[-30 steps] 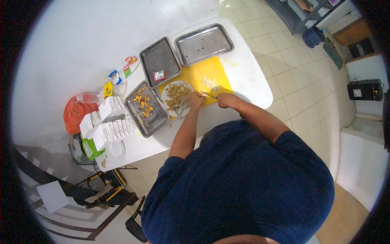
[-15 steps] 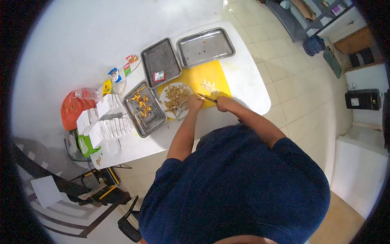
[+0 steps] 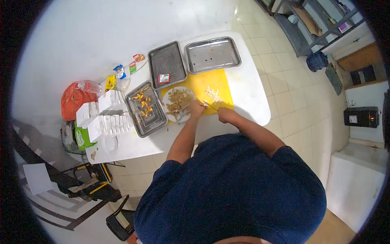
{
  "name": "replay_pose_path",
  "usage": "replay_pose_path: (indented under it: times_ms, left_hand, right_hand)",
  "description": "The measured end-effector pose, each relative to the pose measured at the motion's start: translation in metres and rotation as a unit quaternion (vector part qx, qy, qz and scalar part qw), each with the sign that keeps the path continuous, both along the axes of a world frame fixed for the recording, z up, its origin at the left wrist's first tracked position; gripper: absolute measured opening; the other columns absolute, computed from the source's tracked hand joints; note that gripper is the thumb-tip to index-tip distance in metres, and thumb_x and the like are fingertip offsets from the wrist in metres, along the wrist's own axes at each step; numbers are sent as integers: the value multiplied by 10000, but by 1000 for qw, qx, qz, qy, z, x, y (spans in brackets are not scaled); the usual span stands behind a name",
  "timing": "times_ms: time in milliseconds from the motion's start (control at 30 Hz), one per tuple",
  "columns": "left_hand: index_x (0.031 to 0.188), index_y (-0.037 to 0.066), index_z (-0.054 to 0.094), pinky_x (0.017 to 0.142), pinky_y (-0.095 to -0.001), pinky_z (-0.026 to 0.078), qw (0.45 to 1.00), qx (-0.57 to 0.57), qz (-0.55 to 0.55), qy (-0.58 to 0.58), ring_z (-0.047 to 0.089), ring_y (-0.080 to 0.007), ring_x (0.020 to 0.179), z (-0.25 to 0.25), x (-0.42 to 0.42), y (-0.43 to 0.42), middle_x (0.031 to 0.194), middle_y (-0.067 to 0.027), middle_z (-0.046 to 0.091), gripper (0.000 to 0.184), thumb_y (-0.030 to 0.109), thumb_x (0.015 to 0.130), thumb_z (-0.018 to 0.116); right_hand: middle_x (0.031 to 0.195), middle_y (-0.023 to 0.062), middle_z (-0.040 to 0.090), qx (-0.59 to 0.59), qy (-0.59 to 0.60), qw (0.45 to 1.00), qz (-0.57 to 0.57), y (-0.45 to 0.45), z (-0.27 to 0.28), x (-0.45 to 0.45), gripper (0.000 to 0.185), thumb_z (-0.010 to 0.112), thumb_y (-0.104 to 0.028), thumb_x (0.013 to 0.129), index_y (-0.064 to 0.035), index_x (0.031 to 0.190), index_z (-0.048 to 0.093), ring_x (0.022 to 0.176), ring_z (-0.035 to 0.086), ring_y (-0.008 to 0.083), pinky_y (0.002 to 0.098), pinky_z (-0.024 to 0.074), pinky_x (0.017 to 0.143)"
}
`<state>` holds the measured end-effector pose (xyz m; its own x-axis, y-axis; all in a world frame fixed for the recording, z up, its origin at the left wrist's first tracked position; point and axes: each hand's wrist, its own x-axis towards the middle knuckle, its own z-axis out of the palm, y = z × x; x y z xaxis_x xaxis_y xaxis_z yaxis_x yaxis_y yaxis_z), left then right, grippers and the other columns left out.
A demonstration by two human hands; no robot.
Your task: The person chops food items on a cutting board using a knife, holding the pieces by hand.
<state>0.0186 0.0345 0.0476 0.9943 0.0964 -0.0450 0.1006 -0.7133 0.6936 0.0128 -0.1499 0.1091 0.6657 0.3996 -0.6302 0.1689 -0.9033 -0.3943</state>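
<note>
My right hand [image 3: 227, 115] is wrapped round the handle of a knife [image 3: 211, 106], its blade pointing left toward my left hand [image 3: 197, 108]. The left fingers are closed at the knife tip on what looks like a small pale piece of food [image 3: 204, 103]; its kind is too small to make out. Under both hands lies a yellow cutting board [image 3: 203, 80], with chopped white bits [image 3: 213, 94] on it just beyond the knife. Left of my left hand, a white plate [image 3: 165, 100] of brownish chopped food [image 3: 178, 100] rests partly on the board, a spoon-like utensil by its near side.
A metal tray [image 3: 151, 130] with orange-yellow pieces stands left of the plate. Two more trays, one dark [image 3: 165, 61] with a small red packet [image 3: 164, 78] and one shiny [image 3: 213, 55], lie at the back. White boxes [image 3: 109, 125], packets and a plastic bottle [image 3: 89, 86] crowd the left end.
The view has shifted slightly, so the table sits a little lower in the frame. The knife stays in my right hand, its blade angled differently near my left fingers.
</note>
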Motion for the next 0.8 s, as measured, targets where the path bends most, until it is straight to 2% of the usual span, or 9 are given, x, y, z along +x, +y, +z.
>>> replay_pose_path:
  times_ms: [100, 200, 300, 400, 500, 600, 700, 800]
  left_hand:
    - [556, 51, 608, 555, -361, 472, 997, 6, 18, 70, 583, -269, 566, -1, 4, -4, 621, -111, 604, 273, 209, 492, 822]
    - [557, 52, 602, 571, -376, 470, 994, 6, -6, 111, 587, -276, 596, -10, 6, 2, 632, -119, 600, 255, 197, 515, 807]
    - [548, 51, 580, 577, -378, 466, 998, 33, 49, 5, 589, -274, 618, -36, -1, 0, 637, -119, 593, 260, 188, 524, 799]
    - [536, 51, 558, 572, -379, 461, 995, -19, 70, 70, 579, -273, 601, -4, 1, -8, 634, -121, 586, 280, 180, 509, 805]
    - [539, 57, 551, 575, -375, 458, 995, -42, 39, 83, 575, -265, 601, -10, 2, -2, 632, -117, 576, 285, 181, 505, 806]
    - [651, 7, 597, 634, -426, 471, 999, -19, 19, 38, 594, -348, 678, -6, -1, -4, 696, -197, 603, 186, 151, 574, 685]
    - [628, 18, 590, 631, -417, 475, 997, -5, 37, 68, 595, -347, 697, -33, 3, 0, 694, -189, 598, 192, 176, 573, 685]
    - [520, 47, 512, 558, -370, 449, 999, -17, 51, -5, 562, -259, 570, -40, 1, -1, 566, -104, 528, 280, 161, 540, 766]
  right_hand:
    - [909, 294, 590, 97, -93, 990, -45, -18, -51, -22, 260, 424, -59, 791, 70, 1010, 476, 857, 590, 421, 467, 469, 747]
    - [899, 308, 580, 114, -62, 991, -42, -25, -74, -26, 270, 410, -72, 816, 69, 1046, 414, 851, 581, 437, 479, 463, 753]
    - [905, 311, 581, 70, 1, 995, -70, -13, -59, -20, 273, 423, -95, 814, 78, 1020, 467, 863, 580, 432, 476, 463, 760]
    - [926, 305, 585, 55, -18, 997, -43, -8, -32, -8, 283, 433, -115, 805, 81, 985, 530, 874, 585, 419, 468, 467, 762]
    - [947, 297, 588, 7, 13, 999, -39, -2, -18, 8, 298, 436, -128, 796, 74, 961, 579, 889, 587, 408, 460, 467, 777]
    - [952, 261, 607, -5, 4, 1000, -28, 5, 20, 8, 235, 486, -65, 731, 59, 890, 606, 909, 600, 380, 441, 484, 773]
    - [951, 259, 608, -5, -5, 1000, -2, 4, 6, 7, 242, 480, -65, 731, 51, 896, 614, 914, 598, 380, 440, 482, 781]
    - [950, 255, 610, 10, -2, 1000, -10, 1, 10, 7, 245, 479, -79, 740, 52, 899, 610, 909, 598, 383, 443, 481, 780]
